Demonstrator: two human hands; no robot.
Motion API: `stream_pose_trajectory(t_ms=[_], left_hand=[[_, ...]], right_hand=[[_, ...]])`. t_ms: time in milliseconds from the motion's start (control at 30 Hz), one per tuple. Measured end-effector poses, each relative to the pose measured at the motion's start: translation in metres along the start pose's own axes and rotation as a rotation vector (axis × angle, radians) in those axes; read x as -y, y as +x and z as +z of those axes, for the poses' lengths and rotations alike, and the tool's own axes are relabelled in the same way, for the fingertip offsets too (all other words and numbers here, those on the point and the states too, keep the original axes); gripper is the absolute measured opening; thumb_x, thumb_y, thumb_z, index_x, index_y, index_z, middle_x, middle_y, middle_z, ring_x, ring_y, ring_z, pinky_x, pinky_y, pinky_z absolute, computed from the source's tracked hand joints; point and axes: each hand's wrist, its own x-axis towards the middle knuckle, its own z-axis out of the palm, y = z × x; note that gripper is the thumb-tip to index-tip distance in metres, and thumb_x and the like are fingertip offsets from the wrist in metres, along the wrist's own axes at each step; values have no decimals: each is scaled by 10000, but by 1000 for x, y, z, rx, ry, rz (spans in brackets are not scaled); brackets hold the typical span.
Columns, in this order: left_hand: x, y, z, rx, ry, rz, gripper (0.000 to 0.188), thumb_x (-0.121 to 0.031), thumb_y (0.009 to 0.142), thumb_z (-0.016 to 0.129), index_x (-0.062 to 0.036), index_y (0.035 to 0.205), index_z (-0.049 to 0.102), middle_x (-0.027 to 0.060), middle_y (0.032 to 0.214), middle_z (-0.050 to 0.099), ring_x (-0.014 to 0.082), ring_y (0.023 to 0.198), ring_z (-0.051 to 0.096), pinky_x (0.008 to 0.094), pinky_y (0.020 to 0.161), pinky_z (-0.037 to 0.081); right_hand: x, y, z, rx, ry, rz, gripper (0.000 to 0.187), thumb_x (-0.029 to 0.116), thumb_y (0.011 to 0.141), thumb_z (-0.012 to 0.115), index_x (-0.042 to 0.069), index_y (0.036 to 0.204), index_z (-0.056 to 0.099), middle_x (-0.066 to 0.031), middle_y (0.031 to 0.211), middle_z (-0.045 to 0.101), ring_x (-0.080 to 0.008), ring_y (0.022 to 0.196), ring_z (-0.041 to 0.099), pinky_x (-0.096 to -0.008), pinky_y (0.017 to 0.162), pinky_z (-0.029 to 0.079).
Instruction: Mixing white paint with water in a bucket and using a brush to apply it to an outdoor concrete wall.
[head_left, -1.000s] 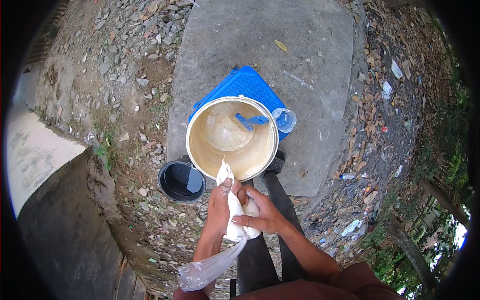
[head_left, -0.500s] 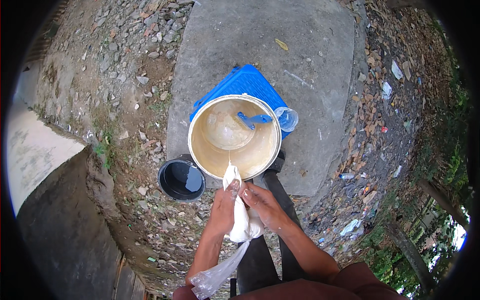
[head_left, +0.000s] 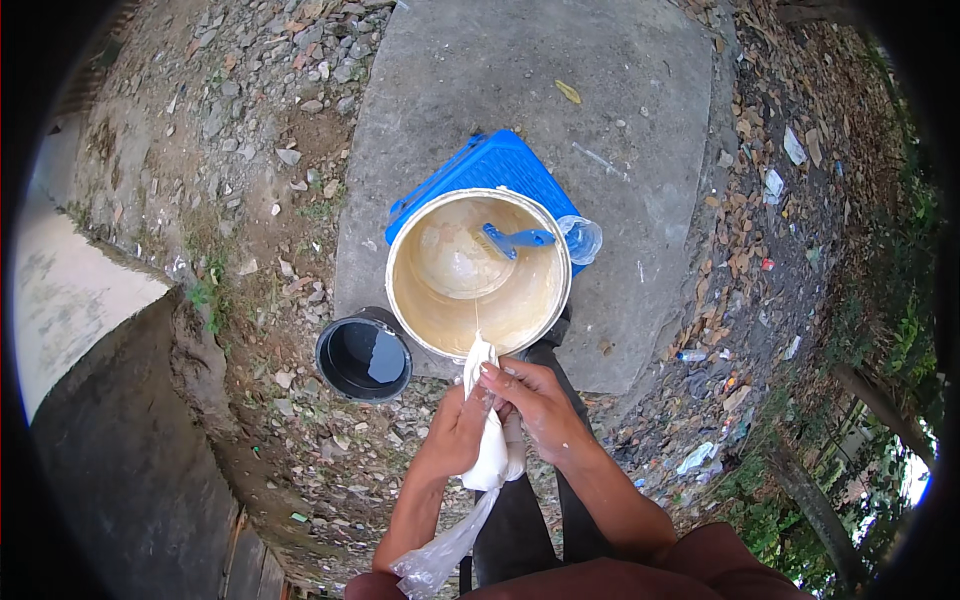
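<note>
Both my hands grip a clear plastic bag (head_left: 489,464) filled with something white. My left hand (head_left: 455,432) is closed round its left side, and my right hand (head_left: 535,405) pinches it from the right. The bag's white tip points at the near rim of a large round bucket (head_left: 430,310), whose inside is smeared cream. From the tip a thin pale strand runs down into the bucket. A brush with a blue handle (head_left: 530,239) rests inside against the far right wall. The bag's loose, see-through tail hangs toward my left forearm.
Under the bucket is a blue plastic stool or crate (head_left: 500,160) on a concrete slab (head_left: 640,130). A clear plastic cup (head_left: 582,240) stands at its right corner. To the left is a black pail (head_left: 345,350) holding dark liquid. Rubble (head_left: 250,110) and litter lie around.
My right hand has shifted its fingers higher and across the bag's front. The bag tip has moved slightly right, and the whole bucket appears a little further right in view.
</note>
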Motion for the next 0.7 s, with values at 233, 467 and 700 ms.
stream_pose_trajectory(t_ms=[233,467,700], left_hand=[[6,-1,-5,-2,-6,5,315,-206,997,359,-13,827,541,-1,679,514,72,604,462,262,530,372],[13,-3,-6,-43,-15,94,318,-213,1000,368,-13,829,546,-3,669,508,72,623,452,261,547,371],[13,-4,-4,-19,-40,55,348,-239,1013,355,-24,810,539,-17,665,501,59,610,436,254,543,363]], right_hand=[[-3,3,5,-17,63,23,303,302,923,603,3,896,645,3,713,569,-43,626,518,-197,569,407],[-2,4,7,-8,49,81,224,215,942,561,4,974,631,12,777,592,-34,664,526,-194,598,409],[-9,4,6,-20,110,57,230,211,945,551,-3,975,628,-13,808,620,-52,687,570,-206,610,439]])
